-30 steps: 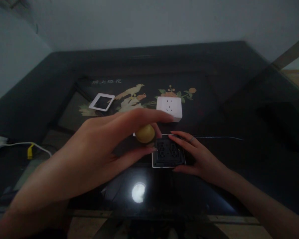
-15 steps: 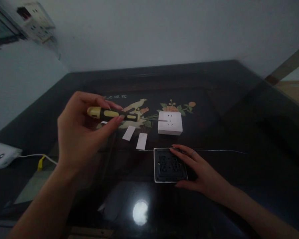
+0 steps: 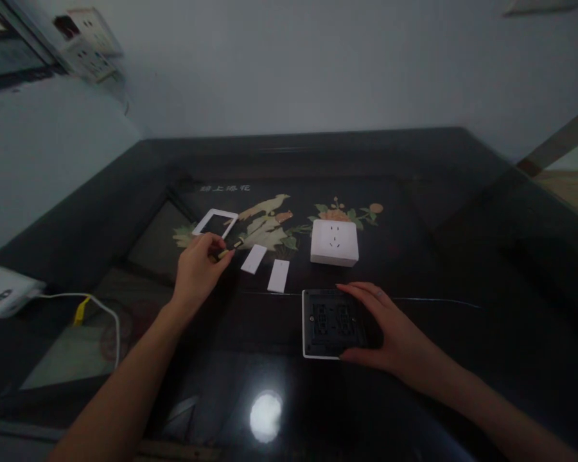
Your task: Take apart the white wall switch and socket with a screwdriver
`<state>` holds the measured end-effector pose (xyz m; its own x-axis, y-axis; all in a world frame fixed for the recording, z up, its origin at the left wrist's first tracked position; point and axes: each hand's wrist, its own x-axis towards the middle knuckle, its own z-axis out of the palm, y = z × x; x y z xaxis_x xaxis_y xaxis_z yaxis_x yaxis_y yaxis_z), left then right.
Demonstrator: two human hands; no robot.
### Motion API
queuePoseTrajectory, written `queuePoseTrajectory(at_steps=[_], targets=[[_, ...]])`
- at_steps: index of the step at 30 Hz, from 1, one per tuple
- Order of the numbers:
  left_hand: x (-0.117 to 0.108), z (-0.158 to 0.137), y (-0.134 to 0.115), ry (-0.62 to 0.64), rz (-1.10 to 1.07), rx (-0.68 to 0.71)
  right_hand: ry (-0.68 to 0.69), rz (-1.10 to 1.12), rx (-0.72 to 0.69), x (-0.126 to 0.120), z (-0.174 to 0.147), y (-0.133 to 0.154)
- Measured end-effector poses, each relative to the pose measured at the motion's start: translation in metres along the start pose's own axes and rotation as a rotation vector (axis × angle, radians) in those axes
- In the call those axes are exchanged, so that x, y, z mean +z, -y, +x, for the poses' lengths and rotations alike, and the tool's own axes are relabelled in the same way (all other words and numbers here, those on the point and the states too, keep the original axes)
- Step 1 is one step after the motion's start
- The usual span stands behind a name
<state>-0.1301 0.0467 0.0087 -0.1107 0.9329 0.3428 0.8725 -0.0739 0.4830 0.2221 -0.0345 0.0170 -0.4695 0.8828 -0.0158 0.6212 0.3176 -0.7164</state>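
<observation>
My left hand (image 3: 200, 266) is low over the table, fingers closed round a yellow and black screwdriver (image 3: 225, 253) that they partly cover. Just beyond it lies a white rectangular frame (image 3: 203, 221). My right hand (image 3: 383, 327) grips the right side of a wall switch panel (image 3: 332, 324), thumb at the near edge and fingers at the far edge. The panel rests back side up, its black housing and two screws showing. Two small white plates (image 3: 254, 258) lie between the hands, farther back. Behind the panel stands a white socket box (image 3: 334, 242).
The dark glossy table (image 3: 438, 212) carries an inlaid bird and flower picture. At the left edge sits a white device (image 3: 7, 292) with a white cable (image 3: 101, 305) and a yellow tag. Wall sockets (image 3: 91, 48) are at the upper left.
My left hand has lowered the screwdriver from mid-air to the table beside the white frame, which now shows. My right hand stays on the switch panel. The view has shifted slightly.
</observation>
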Motion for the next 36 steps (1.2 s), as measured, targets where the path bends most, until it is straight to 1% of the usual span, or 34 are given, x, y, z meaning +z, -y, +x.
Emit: queuePoseTrajectory(at_steps=[6, 9, 12, 14, 16, 17, 18, 19, 21, 23, 24, 26, 29, 32, 36], targets=[[0.006, -0.004, 0.001, 0.103, 0.050, 0.043, -0.044, -0.020, -0.035, -0.004, 0.002, 0.007], [0.007, -0.004, 0.002, 0.139, 0.053, 0.068, -0.038, -0.027, -0.028, -0.006, 0.001, 0.008], [0.005, -0.004, 0.000, 0.157, 0.058, 0.100, -0.029, -0.063, -0.034, -0.007, 0.001, 0.007], [0.000, -0.006, -0.010, 0.138, 0.063, 0.120, -0.029, -0.103, -0.061, -0.008, 0.002, 0.006], [-0.006, -0.013, -0.027, 0.113, 0.049, 0.154, -0.028, -0.169, -0.105, -0.009, 0.003, 0.004], [-0.008, -0.019, -0.039, 0.124, 0.025, 0.188, -0.023, -0.215, -0.137, -0.009, 0.004, 0.004], [-0.010, -0.026, -0.051, 0.186, -0.043, 0.254, -0.019, -0.268, -0.174, -0.010, 0.004, 0.004], [-0.011, -0.034, -0.063, 0.286, -0.125, 0.328, -0.017, -0.326, -0.214, -0.010, 0.005, 0.004], [-0.009, -0.052, -0.084, 0.555, -0.263, 0.422, -0.022, -0.439, -0.295, -0.012, 0.005, 0.005], [-0.004, -0.067, -0.097, 0.713, -0.319, 0.437, -0.030, -0.537, -0.370, -0.014, 0.006, 0.007], [-0.001, -0.073, -0.100, 0.750, -0.333, 0.431, -0.036, -0.578, -0.403, -0.015, 0.006, 0.009], [0.006, -0.080, -0.102, 0.760, -0.350, 0.406, -0.039, -0.636, -0.469, -0.017, 0.008, 0.011], [0.012, -0.083, -0.099, 0.715, -0.364, 0.392, -0.018, -0.686, -0.568, -0.020, 0.014, 0.015], [0.012, -0.082, -0.097, 0.681, -0.375, 0.412, 0.019, -0.736, -0.623, -0.022, 0.020, 0.020], [0.010, -0.082, -0.095, 0.664, -0.374, 0.440, 0.011, -0.794, -0.698, -0.024, 0.026, 0.027]])
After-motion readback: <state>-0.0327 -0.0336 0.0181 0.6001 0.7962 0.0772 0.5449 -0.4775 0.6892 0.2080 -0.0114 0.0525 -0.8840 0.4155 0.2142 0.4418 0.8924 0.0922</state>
